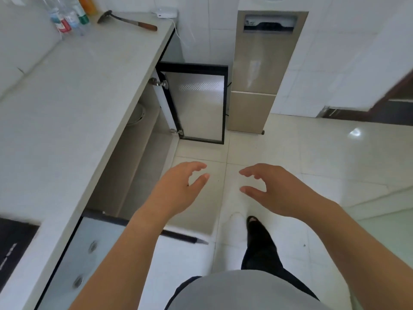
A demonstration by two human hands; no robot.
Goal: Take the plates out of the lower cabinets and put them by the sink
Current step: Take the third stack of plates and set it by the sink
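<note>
The plates (136, 114) sit inside the open lower cabinet (143, 153), on a shelf at the far end, tucked under the edge of the tabletop (67, 97). Only a curved white bit of rim shows. The rest is hidden, so I cannot tell if they lie flat or lean, or which way they face.

Just beside them the cabinet door (196, 104) stands wide open. It has a black frame and cloudy glass, and it swings out over the floor (312, 164).

The left hand (178, 186) and the right hand (272, 186) hang in the air over the white floor tiles, in front of the cabinet. Both hold nothing. Their fingers are loosely bent, with the thumbs apart from the fingers. The two hands are near each other but do not touch, and they are well apart from the plates.

At the far end of the tabletop stand some bottles (67, 19). Near them lies a spatula (127, 20), its wooden handle pointing right. A tall beige unit (263, 63) stands against the wall past the door. A foot in a black shoe (257, 229) is on the floor below the right hand.
</note>
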